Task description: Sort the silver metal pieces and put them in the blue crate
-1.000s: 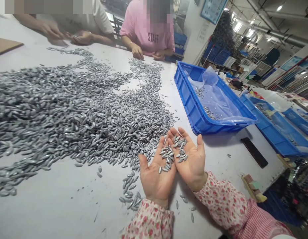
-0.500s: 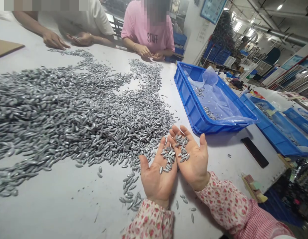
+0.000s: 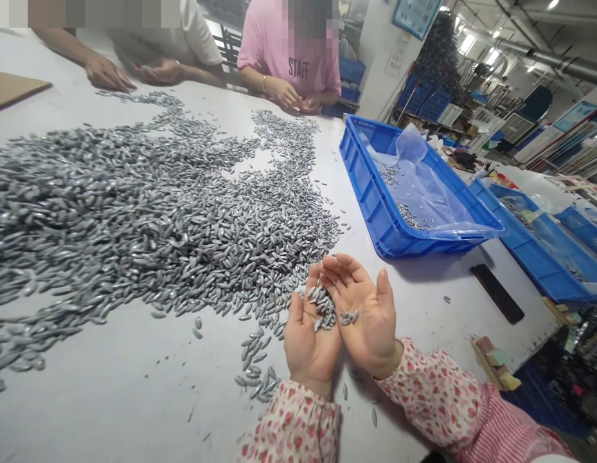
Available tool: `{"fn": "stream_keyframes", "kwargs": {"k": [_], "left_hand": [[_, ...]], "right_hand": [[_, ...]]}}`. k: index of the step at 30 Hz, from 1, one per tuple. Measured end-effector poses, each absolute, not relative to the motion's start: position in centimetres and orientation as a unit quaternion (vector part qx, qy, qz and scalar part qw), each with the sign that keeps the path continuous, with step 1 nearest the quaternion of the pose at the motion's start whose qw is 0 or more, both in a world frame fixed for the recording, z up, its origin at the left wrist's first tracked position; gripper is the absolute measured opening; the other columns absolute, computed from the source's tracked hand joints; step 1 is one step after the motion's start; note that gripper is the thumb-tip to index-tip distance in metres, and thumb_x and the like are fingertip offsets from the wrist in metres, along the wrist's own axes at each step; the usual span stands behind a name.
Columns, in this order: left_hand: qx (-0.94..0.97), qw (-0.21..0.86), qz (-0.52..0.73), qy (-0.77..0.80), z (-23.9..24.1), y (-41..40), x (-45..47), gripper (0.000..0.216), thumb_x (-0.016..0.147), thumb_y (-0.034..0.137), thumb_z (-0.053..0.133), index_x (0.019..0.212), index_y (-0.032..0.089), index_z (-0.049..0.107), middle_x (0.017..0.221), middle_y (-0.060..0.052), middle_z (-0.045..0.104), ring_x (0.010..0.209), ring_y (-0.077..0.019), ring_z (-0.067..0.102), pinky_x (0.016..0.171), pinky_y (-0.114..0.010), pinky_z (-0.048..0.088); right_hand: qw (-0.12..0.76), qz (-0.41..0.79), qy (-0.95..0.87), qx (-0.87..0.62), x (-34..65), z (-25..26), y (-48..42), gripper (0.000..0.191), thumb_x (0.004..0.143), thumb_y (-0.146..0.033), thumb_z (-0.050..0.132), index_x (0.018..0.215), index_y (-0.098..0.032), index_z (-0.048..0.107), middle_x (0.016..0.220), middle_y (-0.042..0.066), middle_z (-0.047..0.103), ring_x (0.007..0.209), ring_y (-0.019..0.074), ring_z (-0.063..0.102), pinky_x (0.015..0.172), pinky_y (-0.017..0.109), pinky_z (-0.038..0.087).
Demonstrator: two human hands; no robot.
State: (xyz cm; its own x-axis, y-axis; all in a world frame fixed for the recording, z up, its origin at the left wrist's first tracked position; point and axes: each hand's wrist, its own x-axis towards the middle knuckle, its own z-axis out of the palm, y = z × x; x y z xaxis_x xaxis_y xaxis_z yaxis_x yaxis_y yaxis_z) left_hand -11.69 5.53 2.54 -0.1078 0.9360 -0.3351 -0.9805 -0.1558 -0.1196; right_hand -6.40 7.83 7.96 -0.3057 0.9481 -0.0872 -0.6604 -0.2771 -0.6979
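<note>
Nearest of all, a small heap of silver-grey spindle-shaped pieces (image 3: 321,307) lies in the crease where the left hand (image 3: 308,344) and right hand (image 3: 364,318) meet, palms up. Each piece is slim, pointed at both ends and dully metallic. A few more sit on the heel of the right palm, just beside the heap. The fingers (image 3: 337,270) of both hands are half curled, the right hand's tips lying over the left's, so the pieces are cradled loosely rather than pinched. Half a second ago the hands stood further apart and flatter, with a separate cluster on each palm; now they have closed together and the clusters have largely run into one. Floral sleeves (image 3: 436,399) cover both wrists. Just left of the hands, more pieces lie loose on the white worktop (image 3: 110,379), running into a broad spread pile (image 3: 134,225). Beyond the right hand sit a dark strip (image 3: 497,293) and a blue plastic crate (image 3: 375,199) lined with clear film (image 3: 423,186), a few pieces inside. At the far edge rest a co-worker's hands (image 3: 291,96), below a pink STAFF shirt (image 3: 298,58).
</note>
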Motion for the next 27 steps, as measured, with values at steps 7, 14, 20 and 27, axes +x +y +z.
{"fn": "stream_keyframes", "kwargs": {"k": [7,14,20,27], "left_hand": [[-0.191,0.658,0.725,0.075,3.2,5.5,-11.6,0.049,0.107,0.039,0.022,0.147,0.022,0.046,0.137,-0.012,0.058,0.131,-0.0245,0.051,0.112,-0.046,0.037],[-0.205,0.667,0.708,0.109,3.6,5.3,-11.5,0.049,0.106,0.043,0.024,0.143,0.024,0.05,0.14,-0.011,0.055,0.128,-0.0259,0.053,0.107,-0.047,0.043],[-0.157,0.611,0.77,0.089,4.3,4.9,-12.3,0.049,0.107,0.037,0.019,0.145,0.023,0.047,0.141,-0.011,0.054,0.13,-0.0223,0.052,0.106,-0.041,0.045],[-0.03,0.497,0.834,0.238,6.8,3.9,-13.1,0.056,0.105,0.047,0.014,0.138,0.028,0.055,0.147,-0.001,0.049,0.14,-0.0183,0.038,0.114,-0.033,0.035]], "right_hand": [[0.531,0.706,-0.385,-0.269,-6.5,8.0,7.0,0.061,0.082,-0.074,0.047,0.11,-0.022,0.066,0.126,0.007,0.062,0.128,0.0228,0.049,0.118,0.039,0.028],[0.564,0.651,-0.45,-0.237,-6.1,8.3,7.1,0.058,0.085,-0.072,0.047,0.111,-0.025,0.067,0.133,0.004,0.059,0.136,0.0225,0.043,0.119,0.039,0.024],[0.594,0.676,-0.294,-0.323,-5.6,7.5,10.1,0.042,0.097,-0.053,0.04,0.098,-0.023,0.068,0.113,0.004,0.068,0.12,0.0155,0.057,0.111,0.034,0.036],[0.4,0.858,-0.013,-0.322,-7.6,4.6,8.3,0.045,0.102,-0.04,0.032,0.093,-0.012,0.066,0.08,0.005,0.071,0.076,0.0159,0.068,0.092,0.034,0.051]]}}
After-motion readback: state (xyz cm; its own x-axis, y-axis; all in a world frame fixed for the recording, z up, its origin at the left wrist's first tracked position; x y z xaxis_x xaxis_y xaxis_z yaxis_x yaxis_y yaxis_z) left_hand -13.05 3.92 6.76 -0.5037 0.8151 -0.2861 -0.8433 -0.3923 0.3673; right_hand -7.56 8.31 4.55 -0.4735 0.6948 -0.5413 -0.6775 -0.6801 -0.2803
